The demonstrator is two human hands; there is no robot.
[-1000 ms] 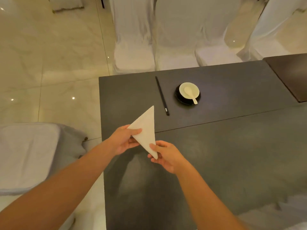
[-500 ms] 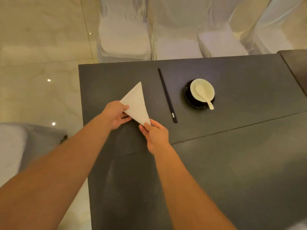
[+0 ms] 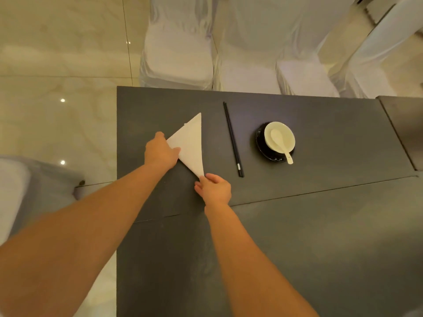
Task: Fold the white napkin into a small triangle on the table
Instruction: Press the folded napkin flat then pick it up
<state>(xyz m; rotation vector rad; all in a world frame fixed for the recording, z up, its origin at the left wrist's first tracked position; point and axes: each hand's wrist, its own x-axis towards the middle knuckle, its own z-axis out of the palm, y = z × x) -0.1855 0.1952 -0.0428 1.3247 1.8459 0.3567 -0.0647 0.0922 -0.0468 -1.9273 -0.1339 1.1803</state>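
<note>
Two hands' fingers pinch the triangular napkin (image 3: 191, 143) on the unmarked table (image 3: 320, 225).

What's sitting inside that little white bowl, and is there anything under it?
A white spoon lies inside the white bowl, its handle poking over the near rim. Under the bowl sits a black saucer; only its edge shows, and the rest is covered by the bowl.

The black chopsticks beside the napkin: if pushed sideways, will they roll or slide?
The chopsticks are thin and lie flat on the smooth table, so they would probably slide, perhaps separating. They look stiff and light. Whether they are round enough to roll is unclear.
</note>
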